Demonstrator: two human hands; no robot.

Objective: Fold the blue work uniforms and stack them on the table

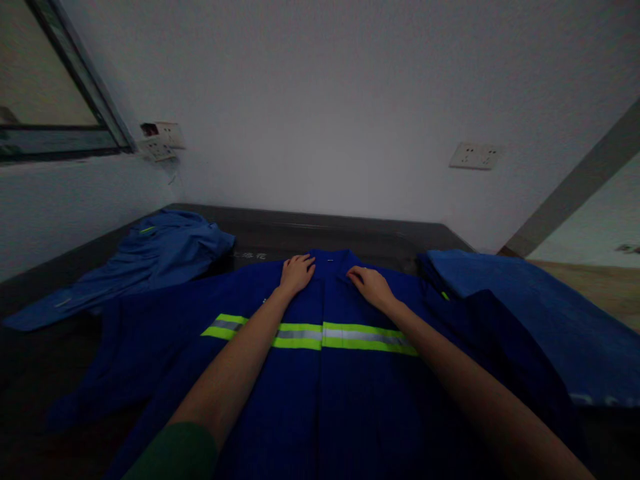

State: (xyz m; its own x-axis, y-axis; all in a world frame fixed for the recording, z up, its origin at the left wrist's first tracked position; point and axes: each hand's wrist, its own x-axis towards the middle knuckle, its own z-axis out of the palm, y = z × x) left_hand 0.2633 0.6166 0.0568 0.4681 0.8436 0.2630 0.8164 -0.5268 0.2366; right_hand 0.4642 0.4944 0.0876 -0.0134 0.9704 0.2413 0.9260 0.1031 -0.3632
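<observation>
A dark blue work jacket (280, 393) lies spread out front side up, its collar pointing toward the wall. A yellow-green and silver reflective band runs across its chest. My left hand (297, 273) rests flat on the jacket beside the left side of the collar, fingers stretched out. On the other side of the collar, my right hand (371, 285) has its fingers curled and pinched together at the collar's edge. The cloth between those fingertips is hard to see, but they touch the collar flap.
A crumpled lighter blue garment (165, 247) lies at the left on the dark table (300, 230). Folded blue clothing (525, 313) lies at the right, partly beside the jacket's sleeve. A white wall (320, 120) with sockets (473, 155) stands behind, and a window (50, 73) is at upper left.
</observation>
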